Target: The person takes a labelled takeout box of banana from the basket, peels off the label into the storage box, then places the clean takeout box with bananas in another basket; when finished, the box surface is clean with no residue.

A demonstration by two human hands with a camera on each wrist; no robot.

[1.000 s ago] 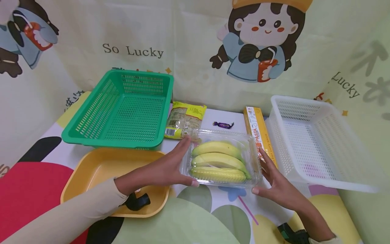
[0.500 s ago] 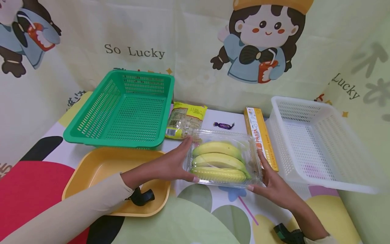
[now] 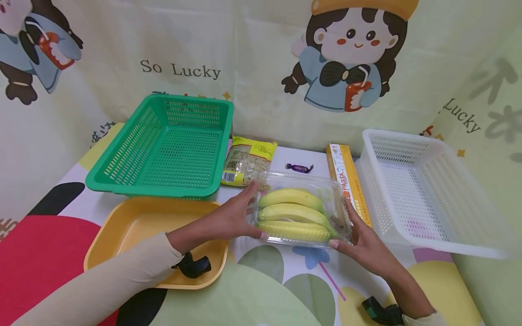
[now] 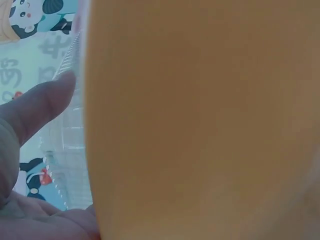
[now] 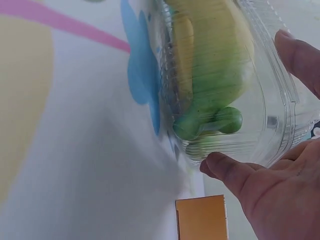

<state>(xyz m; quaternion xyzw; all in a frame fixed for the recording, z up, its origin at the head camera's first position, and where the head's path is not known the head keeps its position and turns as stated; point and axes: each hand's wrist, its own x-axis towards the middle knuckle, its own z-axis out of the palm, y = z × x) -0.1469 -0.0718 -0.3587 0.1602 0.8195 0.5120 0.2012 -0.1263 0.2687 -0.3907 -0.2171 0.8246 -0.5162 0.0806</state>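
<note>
A clear plastic clamshell box (image 3: pixel 328 183) is in front of me in the head view, with several yellow bananas (image 3: pixel 293 213) inside. My left hand (image 3: pixel 232 217) grips its left side, thumb at the near corner and fingers toward the far side. My right hand (image 3: pixel 369 249) holds the right side, its thumb at the near right corner. In the right wrist view the green banana stems (image 5: pixel 215 122) show through the box wall, with fingertips (image 5: pixel 220 162) against it. Whether the box touches the table cannot be told. A yellow-orange basin wall fills most of the left wrist view.
A green basket (image 3: pixel 179 158) stands back left, behind the yellow-orange basin (image 3: pixel 134 217). Behind the box lie a yellow-topped food bag (image 3: pixel 248 160) and a purple-wrapped candy (image 3: pixel 299 168). A pasta box (image 3: pixel 348 181) lies beside the white basket (image 3: pixel 420 199) at right.
My right hand has closed in on the box, its thumb moving left to the near corner. My left hand has shifted slightly right. The bananas' stem end sits slightly further right.
</note>
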